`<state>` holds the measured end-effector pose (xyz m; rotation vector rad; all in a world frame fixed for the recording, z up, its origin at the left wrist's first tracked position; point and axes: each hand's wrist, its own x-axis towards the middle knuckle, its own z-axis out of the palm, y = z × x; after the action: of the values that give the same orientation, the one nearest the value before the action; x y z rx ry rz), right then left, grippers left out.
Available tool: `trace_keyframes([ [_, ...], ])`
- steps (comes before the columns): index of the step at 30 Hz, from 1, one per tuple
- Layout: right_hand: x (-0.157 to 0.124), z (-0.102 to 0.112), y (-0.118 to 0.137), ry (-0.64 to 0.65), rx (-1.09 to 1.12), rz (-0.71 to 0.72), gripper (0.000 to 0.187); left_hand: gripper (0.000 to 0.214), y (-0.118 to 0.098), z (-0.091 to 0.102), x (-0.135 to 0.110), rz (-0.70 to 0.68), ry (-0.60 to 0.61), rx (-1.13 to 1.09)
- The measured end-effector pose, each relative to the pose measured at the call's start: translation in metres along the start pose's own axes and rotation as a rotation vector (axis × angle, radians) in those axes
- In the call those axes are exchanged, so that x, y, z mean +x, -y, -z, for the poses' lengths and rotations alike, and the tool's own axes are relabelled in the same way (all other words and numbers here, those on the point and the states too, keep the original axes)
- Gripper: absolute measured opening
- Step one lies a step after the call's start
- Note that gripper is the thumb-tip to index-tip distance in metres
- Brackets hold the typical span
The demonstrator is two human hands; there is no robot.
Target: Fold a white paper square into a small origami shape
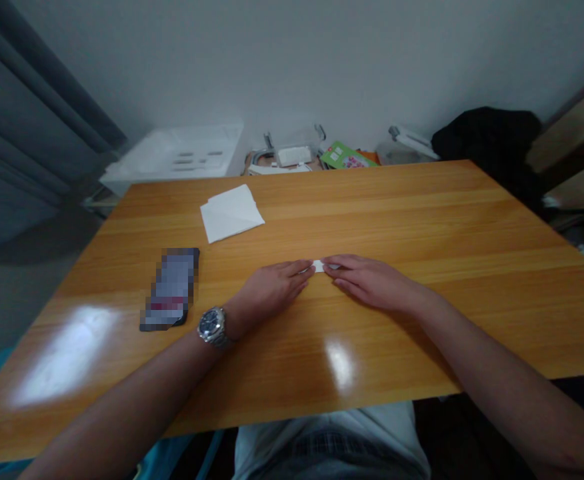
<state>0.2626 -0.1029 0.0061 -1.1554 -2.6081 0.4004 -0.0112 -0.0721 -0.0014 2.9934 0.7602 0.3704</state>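
A small folded strip of white paper [318, 266] lies on the wooden table, its middle showing between my two hands. My left hand [277, 285], with a metal watch [213, 325] at its wrist, has its fingertips closed on the strip's left end. From the other side, my right hand [368, 280] grips the right end, thumb and fingers close together. Both hands rest low at the tabletop, and the fingers cover much of the paper. Farther back on the left lie stacked white paper sheets [232, 213].
A phone [171, 288] with a blurred screen lies left of my left hand on the wooden table [372, 207]. Beyond the far edge are a white plastic bin [182, 152], a green booklet [345, 157] and a black cloth-like heap [489, 137]. A grey curtain [17, 127] hangs at left.
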Motion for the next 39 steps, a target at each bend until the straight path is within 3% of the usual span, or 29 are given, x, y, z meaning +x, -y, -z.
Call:
trace_keyframes([
  [6, -0.004, 0.002, -0.011, -0.012, 0.138, 0.01, 0.038, 0.039, 0.006, 0.0, -0.003, -0.007, 0.036, -0.029],
  [24, 0.001, 0.001, -0.012, -0.062, 0.105, 0.054, 0.034, 0.041, 0.001, 0.003, 0.004, 0.036, 0.052, -0.018],
  [39, 0.011, -0.01, -0.012, -0.181, 0.062, 0.016, 0.02, 0.035, 0.003, -0.003, 0.012, 0.049, -0.023, -0.061],
])
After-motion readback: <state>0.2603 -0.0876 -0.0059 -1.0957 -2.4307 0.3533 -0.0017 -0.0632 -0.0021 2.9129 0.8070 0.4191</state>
